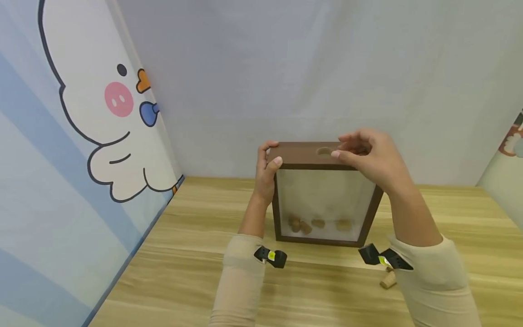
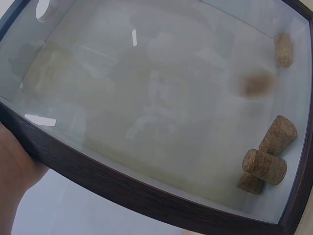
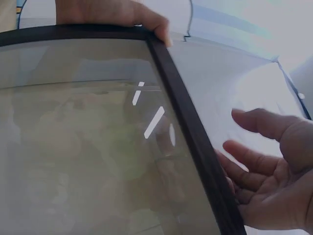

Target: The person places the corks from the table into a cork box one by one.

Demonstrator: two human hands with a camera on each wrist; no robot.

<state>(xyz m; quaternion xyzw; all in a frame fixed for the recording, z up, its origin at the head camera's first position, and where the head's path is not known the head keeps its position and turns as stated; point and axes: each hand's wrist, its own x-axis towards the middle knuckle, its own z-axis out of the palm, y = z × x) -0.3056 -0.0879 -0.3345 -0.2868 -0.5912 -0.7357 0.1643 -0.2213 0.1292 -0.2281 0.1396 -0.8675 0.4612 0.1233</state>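
Observation:
A dark brown shadow box (image 1: 318, 240) with a clear front stands upright on the table, a round hole (image 1: 324, 151) in its top. My left hand (image 1: 267, 175) grips its upper left corner, thumb on the front edge. Over the top's right part is my right hand (image 1: 373, 156), its thumb and fingers apart beside the hole; the right wrist view shows nothing between them. Several corks (image 2: 265, 166) lie along the box's bottom, some piled together. One blurred cork (image 2: 257, 83) shows inside, just above the bottom in the left wrist view.
A loose cork (image 1: 388, 279) lies on the wooden table (image 1: 184, 254) by the right forearm, with another small brown piece partly hidden behind the wrist camera strap. A pale curtain (image 1: 286, 81) hangs behind, and a cartoon-printed cloth (image 1: 94, 159) covers the left side.

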